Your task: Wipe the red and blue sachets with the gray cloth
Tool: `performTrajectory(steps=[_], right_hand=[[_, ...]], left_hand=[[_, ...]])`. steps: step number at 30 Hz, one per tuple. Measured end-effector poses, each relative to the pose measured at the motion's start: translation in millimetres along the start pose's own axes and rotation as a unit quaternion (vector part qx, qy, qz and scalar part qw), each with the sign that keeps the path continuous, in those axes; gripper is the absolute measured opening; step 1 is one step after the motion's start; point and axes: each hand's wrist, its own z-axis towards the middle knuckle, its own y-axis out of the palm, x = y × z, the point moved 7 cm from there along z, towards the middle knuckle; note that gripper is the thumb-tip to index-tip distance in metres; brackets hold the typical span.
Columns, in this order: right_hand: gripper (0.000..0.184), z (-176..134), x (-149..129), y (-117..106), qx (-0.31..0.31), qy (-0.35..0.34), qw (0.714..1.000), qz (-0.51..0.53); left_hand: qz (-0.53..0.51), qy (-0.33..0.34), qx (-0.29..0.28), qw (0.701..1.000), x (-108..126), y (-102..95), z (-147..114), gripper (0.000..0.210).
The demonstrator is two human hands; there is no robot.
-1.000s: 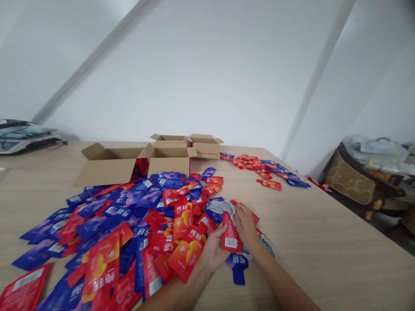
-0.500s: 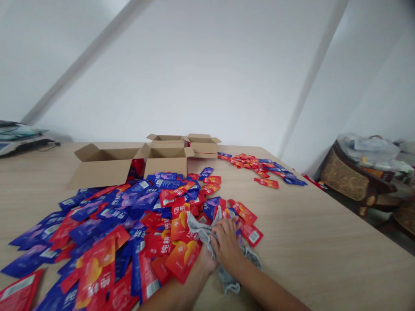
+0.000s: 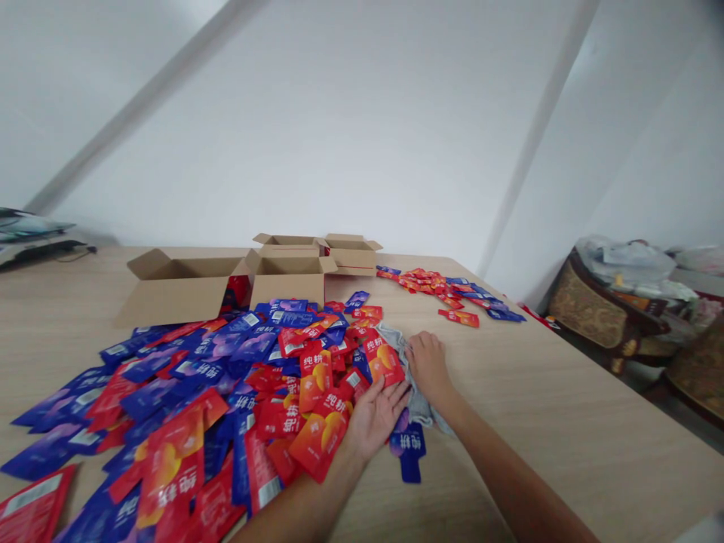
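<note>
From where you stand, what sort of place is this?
Probably an indoor packing or sorting workspace: a wood-look table carries heaps of loose red and blue pouches, with open cardboard boxes standing beyond the nearer heap.

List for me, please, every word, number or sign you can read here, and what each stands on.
"纯耕": red packet at the left hand.
"纯耕": red packets in the pile.
"纯耕", apparently: blue packet nearby.
Other small print on the packets: too small or blurred to read.
Boxes: no readable text.
</note>
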Motion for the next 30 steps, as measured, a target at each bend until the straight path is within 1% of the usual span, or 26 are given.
performTrajectory(steps=[2, 3, 4, 5, 6, 7, 8, 9, 11, 13, 15, 16, 17, 19, 20, 21, 23, 26, 28, 30], right_hand=[[0.026, 8.2, 10.3, -3.7, 0.009, 0.034, 0.999, 0.003], [0.029, 11.0, 11.6, -1.6, -0.003, 0.044, 0.999, 0.024], [0.031, 12.9, 10.1, 4.9, -0.035, 0.047, 0.997, 0.059], [0.032, 13.8, 6.0, 14.9, -0.083, 0.043, 0.99, 0.108], [0.032, 13.9, 0.0, 26.8, -0.138, 0.036, 0.976, 0.167], [0.031, 13.8, -6.4, 38.3, -0.186, 0.031, 0.955, 0.231], [0.03, 15.1, -11.3, 47.7, -0.216, 0.034, 0.93, 0.294], [0.031, 18.5, -13.6, 54.7, -0.224, 0.049, 0.907, 0.353], [0.034, 30.9, -11.7, 65.5, -0.203, 0.104, 0.865, 0.447], [0.038, 47.0, -10.7, 75.3, -0.193, 0.149, 0.831, 0.499], [0.041, 65.4, -14.8, 84.3, -0.212, 0.157, 0.81, 0.523], [0.043, 75.5, -16.0, 87.3, -0.223, 0.147, 0.813, 0.518], [0.043, 86.0, -13.5, 89.1, -0.226, 0.135, 0.831, 0.489], [0.042, 105.3, 6.3, 89.8, -0.211, 0.127, 0.892, 0.38], [0.039, 113.2, 23.6, 87.9, -0.194, 0.132, 0.923, 0.305], [0.037, 118.7, 45.2, 85.2, -0.177, 0.15, 0.943, 0.239], [0.039, 122.0, 92.4, 79.2, -0.157, 0.186, 0.955, 0.17], [0.047, 111.2, 165.6, 67.3, -0.143, 0.249, 0.955, 0.073], [0.05, 98.8, 203.6, 62.3, -0.15, 0.273, 0.95, 0.026], [0.048, 84.7, 230.5, 61.2, -0.161, 0.289, 0.944, -0.005]], left_hand=[[0.0, 0.004, -0.015, 1.0, 0.0, -0.5, 0.2, 0.023], [0.007, 0.002, -0.018, 1.0, -0.8, -1.5, 0.5, 0.025], [0.017, -0.001, -0.016, 1.0, -1.9, -3.2, 0.9, 0.027], [0.029, -0.005, -0.01, 1.0, -3.0, -5.3, 1.2, 0.027], [0.04, -0.008, -0.002, 0.999, -3.9, -7.4, 1.5, 0.027], [0.05, -0.011, 0.005, 0.999, -4.6, -9.1, 1.7, 0.027], [0.058, -0.015, 0.008, 0.998, -5.3, -10.0, 1.8, 0.028], [0.064, -0.018, 0.008, 0.998, -5.7, -10.1, 1.8, 0.029], [0.072, -0.024, 0.001, 0.997, -6.6, -8.8, 1.5, 0.033], [0.075, -0.033, -0.003, 0.997, -7.9, -7.7, 1.0, 0.037], [0.075, -0.04, -0.004, 0.996, -9.1, -6.8, 0.3, 0.039], [0.075, -0.042, -0.004, 0.996, -9.5, -6.1, -0.2, 0.04], [0.075, -0.042, -0.005, 0.996, -9.6, -5.2, -0.8, 0.04], [0.076, -0.04, -0.005, 0.996, -9.1, -3.1, -2.2, 0.041], [0.078, -0.039, -0.002, 0.996, -8.8, -2.3, -2.8, 0.042], [0.079, -0.04, 0.003, 0.996, -8.7, -1.8, -3.4, 0.042], [0.08, -0.042, 0.01, 0.996, -8.3, -1.5, -3.9, 0.043], [0.081, -0.041, 0.012, 0.996, -8.1, -2.0, -3.2, 0.043], [0.078, -0.039, 0.008, 0.996, -8.1, -2.5, -2.5, 0.043], [0.074, -0.038, 0.006, 0.996, -8.3, -3.0, -2.2, 0.043]])
